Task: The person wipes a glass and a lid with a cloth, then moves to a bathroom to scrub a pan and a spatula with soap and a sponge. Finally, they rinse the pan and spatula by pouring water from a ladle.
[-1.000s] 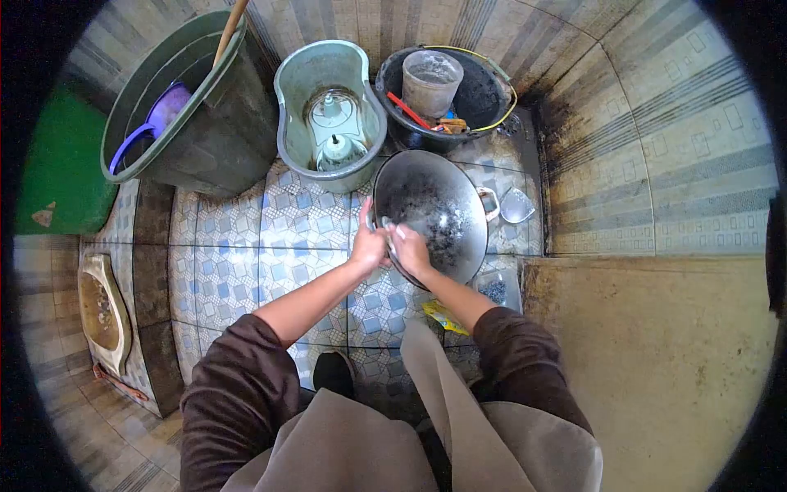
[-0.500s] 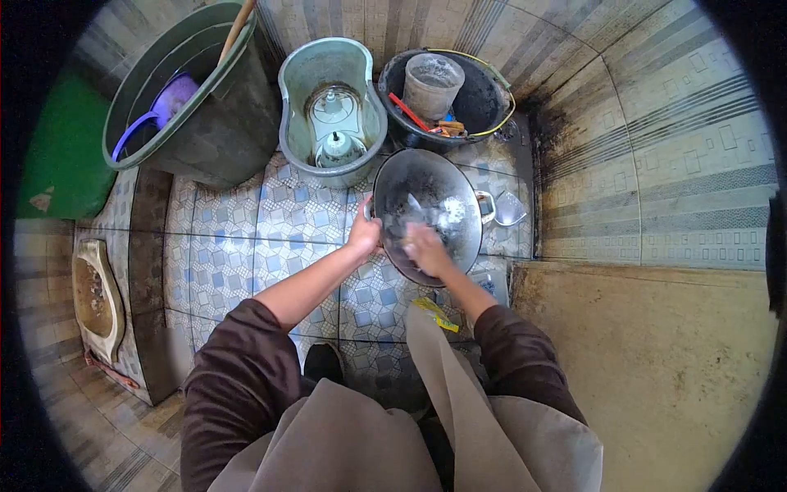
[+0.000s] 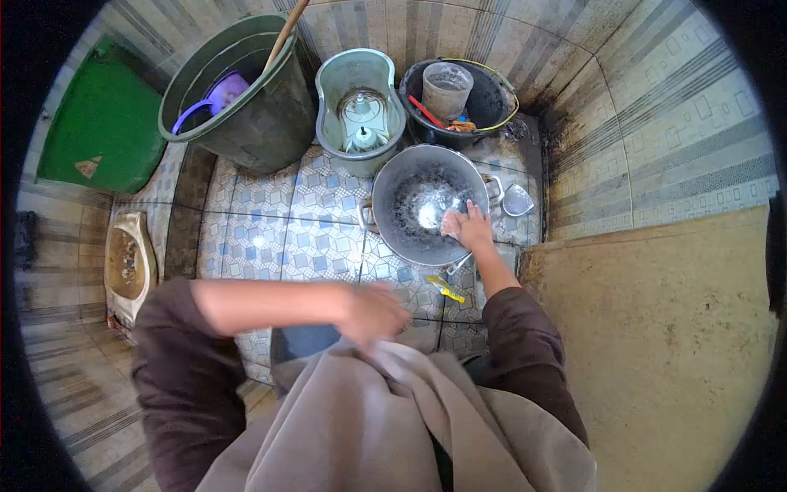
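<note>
A large grey wok (image 3: pixel 402 176) with two side handles sits on the tiled floor, its inside wet, shiny and dark in the middle. My right hand (image 3: pixel 475 228) is inside it at the right wall, fingers somewhat spread, with a pale pink scrubbing pad (image 3: pixel 450 223) under the thumb side. My left hand (image 3: pixel 373 314), blurred by motion, is off the wok and in front of my body, where a fold of my beige garment (image 3: pixel 328 410) bunches up into its fingers.
Behind the wok stand a pale green tub (image 3: pixel 361 61), a black bucket (image 3: pixel 410 86) holding a grey container (image 3: pixel 447 102), and a big dark green bin (image 3: pixel 270 131) with a purple dipper (image 3: pixel 225 92). A yellow packet (image 3: pixel 445 289) and a ladle-like metal scoop (image 3: pixel 516 199) lie nearby.
My left hand has left the wok's rim and moved back to my garment, gathering its loose flap. The wok, tilted before, now lies level. My right hand has shifted to its right side.
</note>
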A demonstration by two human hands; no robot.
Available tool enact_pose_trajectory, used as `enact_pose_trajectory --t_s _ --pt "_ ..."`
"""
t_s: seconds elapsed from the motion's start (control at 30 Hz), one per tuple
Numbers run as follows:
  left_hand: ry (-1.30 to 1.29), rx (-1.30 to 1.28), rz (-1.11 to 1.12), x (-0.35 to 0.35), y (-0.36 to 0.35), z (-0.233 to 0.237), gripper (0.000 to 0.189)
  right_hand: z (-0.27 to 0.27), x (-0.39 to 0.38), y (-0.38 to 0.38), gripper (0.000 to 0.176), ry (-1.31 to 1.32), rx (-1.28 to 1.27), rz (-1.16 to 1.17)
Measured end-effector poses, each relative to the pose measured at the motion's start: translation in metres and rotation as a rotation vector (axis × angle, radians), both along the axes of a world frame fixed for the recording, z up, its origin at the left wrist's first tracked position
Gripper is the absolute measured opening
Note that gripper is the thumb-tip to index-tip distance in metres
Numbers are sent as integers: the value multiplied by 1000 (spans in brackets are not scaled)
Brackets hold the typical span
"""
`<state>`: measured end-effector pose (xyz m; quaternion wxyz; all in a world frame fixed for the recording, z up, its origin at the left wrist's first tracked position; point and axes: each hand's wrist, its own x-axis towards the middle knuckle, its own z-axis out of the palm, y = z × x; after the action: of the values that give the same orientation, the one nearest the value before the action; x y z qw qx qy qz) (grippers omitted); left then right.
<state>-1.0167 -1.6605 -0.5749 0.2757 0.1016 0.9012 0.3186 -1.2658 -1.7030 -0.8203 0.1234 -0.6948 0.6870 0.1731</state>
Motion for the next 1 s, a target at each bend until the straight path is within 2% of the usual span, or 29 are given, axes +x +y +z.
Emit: enact_pose_trajectory --t_s 0.03,0.1,0.13,0.17,0.2,0.23,0.3,0.37,0.4,0.47,0.5,0.53,0.57,0.6,0.63,0.7,0.77,0.8,0.83,0.87,0.9,0.93,0.97,1.0 --pt "-322 70 -76 16 -12 28 30 8 4 -3 43 -45 0 -35" --pt "-963 411 -116 79 -20 29 32 7 7 0 42 -104 6 -79" --pt "-1031 612 -150 127 -11 13 35 0 8 1 42 -108 -12 -50" --pt "-1496 751 101 134 -7 41 49 -7 8 -1 42 -110 -33 -20" --pt "-1660 865 271 159 7 45 43 -12 8 0 42 -116 -31 -20" --pt "-1803 1184 387 196 16 24 42 -19 8 3 43 -128 18 -30" --pt "-1545 1517 930 215 2 21 45 -28 8 6 44 -137 63 -38" --pt "-1541 1626 1074 272 -23 -43 49 -37 10 6 44 -212 -99 -63" --pt "-1642 1332 1159 267 -41 -57 47 -40 10 3 44 -202 -106 -67" --pt "-1603 370 1328 234 -66 -100 36 -48 10 -7 45 -275 -407 0" --pt "-1311 189 1261 227 -83 -148 35 -50 11 -13 45 -261 -405 -6" --pt "-1023 25 1178 220 -99 -189 41 -48 15 -17 41 -280 -319 16" --pt "-618 270 1375 175 -106 -201 55 -46 19 -22 37 -302 -232 39" --pt "-437 549 1725 116 -102 -183 68 -40 26 -29 36 -218 -114 100" --pt "-364 696 1799 93 -106 -209 75 -50 38 -36 36 -212 -108 102" --pt "-104 956 1988 48 -107 -239 63 -74 71 -48 28 -743 -211 -618" --pt "-52 1002 1970 36 -112 -262 56 -78 108 -50 22 -487 -316 -357" --pt "3 1052 1966 31 -108 -270 52 -81 123 -47 21 -648 -359 -289" --pt "-1 1073 1966 23 -106 -257 52 -75 129 -44 21 -809 -403 -217" --pt "66 1071 2028 20 -104 -242 50 -67 127 -31 23 -715 -298 -201" --pt "131 1063 2088 18 -105 -229 49 -72 111 -17 24 -636 -287 7" --pt "87 1034 2165 18 -107 -230 57 -78 87 -6 24 -556 -270 212" --pt "83 1044 2165 19 -108 -233 57 -66 62 -11 25 -395 -57 277" --pt "192 1026 2050 22 -106 -235 62 -52 40 -20 27 -235 154 339"
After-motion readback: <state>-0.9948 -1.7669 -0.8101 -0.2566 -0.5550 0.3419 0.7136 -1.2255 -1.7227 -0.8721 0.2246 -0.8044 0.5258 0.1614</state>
